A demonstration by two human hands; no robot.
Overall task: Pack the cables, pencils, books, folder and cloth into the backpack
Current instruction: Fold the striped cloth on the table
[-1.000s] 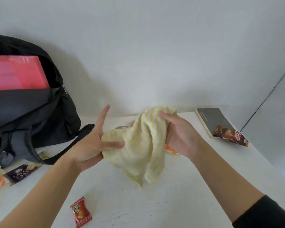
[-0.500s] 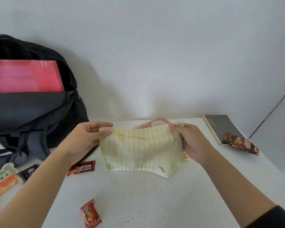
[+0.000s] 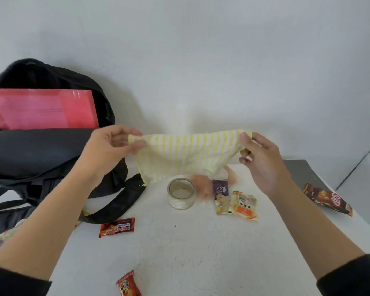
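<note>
Pinching the two upper corners of the white-and-yellow striped cloth (image 3: 186,154), the left hand (image 3: 113,146) and the right hand (image 3: 259,159) hold it stretched wide above the white surface (image 3: 179,248). Each hand grips its corner between thumb and forefinger. The other fingers of the right hand are loosely curled.

The cloth hangs clear of the surface, outside the bag. Its lower edge is just above a short clear glass jar (image 3: 181,193) and a peach fluffy object (image 3: 201,186).

The black fabric backpack (image 3: 41,159) stands at the left with its main compartment open. A red translucent plastic folder (image 3: 43,108) stands upright inside, with its upper part protruding.

A dark grey flat book (image 3: 301,174) lies at the far right edge of the surface, with a brown snack packet (image 3: 327,199) at its near end.

Loose items on the surface:
- a purple cake packet (image 3: 220,189) and an orange-and-white packet (image 3: 245,205), beside the jar
- a red bar wrapper (image 3: 117,227), near the backpack strap
- a red sweet wrapper (image 3: 128,285), at the near edge
</note>
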